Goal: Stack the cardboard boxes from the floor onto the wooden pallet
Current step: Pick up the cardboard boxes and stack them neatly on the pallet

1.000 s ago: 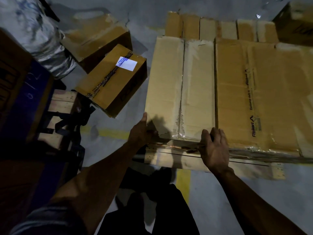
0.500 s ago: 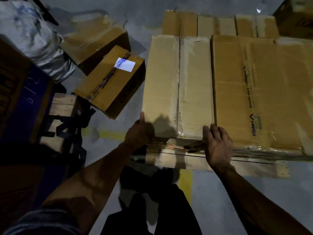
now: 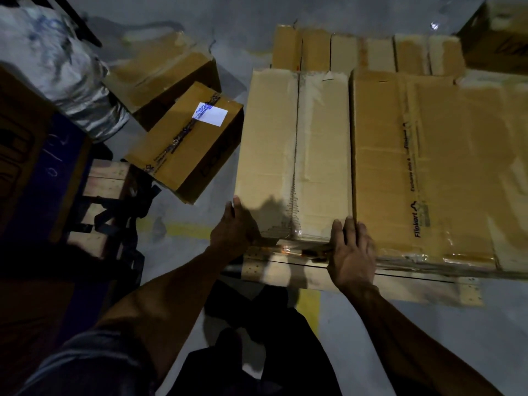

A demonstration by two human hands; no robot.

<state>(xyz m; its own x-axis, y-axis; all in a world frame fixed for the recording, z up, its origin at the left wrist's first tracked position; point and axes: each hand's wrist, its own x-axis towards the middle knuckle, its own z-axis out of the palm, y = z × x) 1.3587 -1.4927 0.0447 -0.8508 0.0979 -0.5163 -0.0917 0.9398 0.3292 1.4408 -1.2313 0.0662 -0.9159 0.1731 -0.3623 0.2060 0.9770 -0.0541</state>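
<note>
sleeve: short, grey-blue | forearms: bare | trousers: dark

Two boxes side by side on the pallet, another box on the floor left.
</note>
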